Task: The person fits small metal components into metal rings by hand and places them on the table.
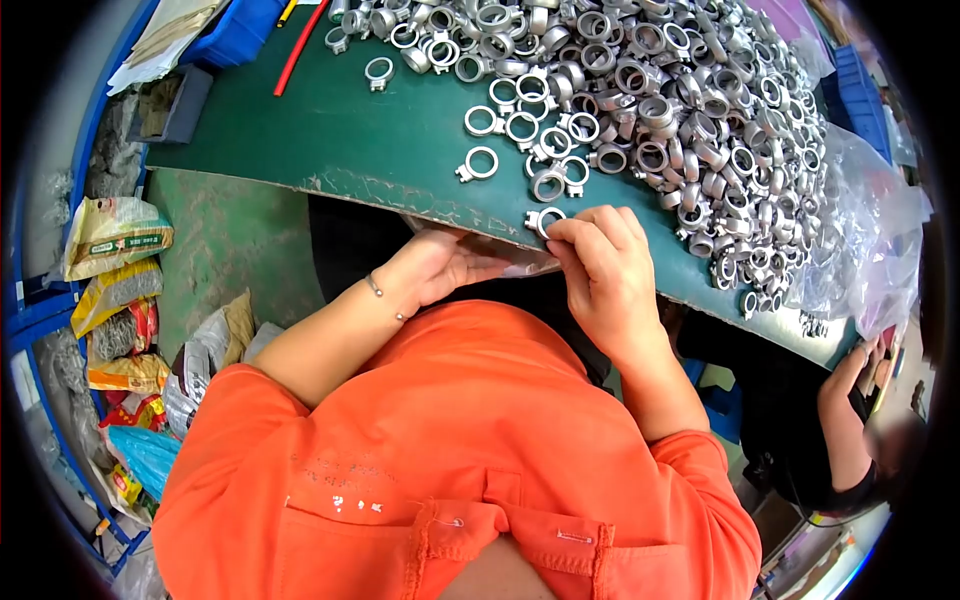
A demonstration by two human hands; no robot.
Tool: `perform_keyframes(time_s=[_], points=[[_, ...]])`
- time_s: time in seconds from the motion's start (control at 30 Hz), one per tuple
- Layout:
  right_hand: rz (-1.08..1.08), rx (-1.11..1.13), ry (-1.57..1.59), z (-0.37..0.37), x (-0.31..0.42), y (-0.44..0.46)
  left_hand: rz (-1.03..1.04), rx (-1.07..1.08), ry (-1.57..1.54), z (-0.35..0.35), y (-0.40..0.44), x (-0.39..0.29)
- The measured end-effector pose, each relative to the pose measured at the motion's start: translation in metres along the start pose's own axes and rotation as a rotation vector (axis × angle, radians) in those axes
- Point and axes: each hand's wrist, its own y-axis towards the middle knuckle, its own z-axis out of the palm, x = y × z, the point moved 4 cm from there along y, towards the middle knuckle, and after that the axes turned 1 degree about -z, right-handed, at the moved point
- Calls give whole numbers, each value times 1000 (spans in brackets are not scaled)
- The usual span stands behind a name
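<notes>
My right hand (pixel 603 262) is at the front edge of the green table (pixel 300 130), its thumb and index finger pinched on a metal ring (pixel 545 222) that lies at the edge. My left hand (pixel 447 265) is below the table edge, palm up and fingers apart, beside a clear plastic bag (pixel 525 262) that is partly hidden under the edge. Several loose rings, one of them a ring with a small lug (pixel 480 162), lie just beyond my right hand. Behind them rises a large pile of grey metal rings (pixel 690 110).
A red stick (pixel 300 48) and blue bin (pixel 235 35) are at the back left. Filled bags (pixel 120 238) stand on a blue rack at left. Clear plastic sheeting (pixel 860 225) covers the right end, where another person's hand (pixel 855 368) rests near the table corner.
</notes>
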Motion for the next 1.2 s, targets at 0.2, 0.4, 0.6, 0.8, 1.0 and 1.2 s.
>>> perform_keyframes(time_s=[0.2, 0.4, 0.6, 0.8, 1.0, 1.2], points=[[227, 72, 440, -4, 4, -7, 118, 194, 800, 28, -35, -8], [366, 100, 743, 2, 0, -10, 554, 198, 602, 65, -64, -34], [164, 46, 642, 1, 2, -6, 781, 176, 796, 69, -66, -37], [670, 112, 1124, 6, -6, -9, 1074, 133, 1167, 84, -79, -44], [339, -157, 1157, 5, 0, 0, 766, 67, 667, 67, -66, -40], [-76, -170, 525, -8, 11, 11, 440, 203, 449, 73, -58, -41]])
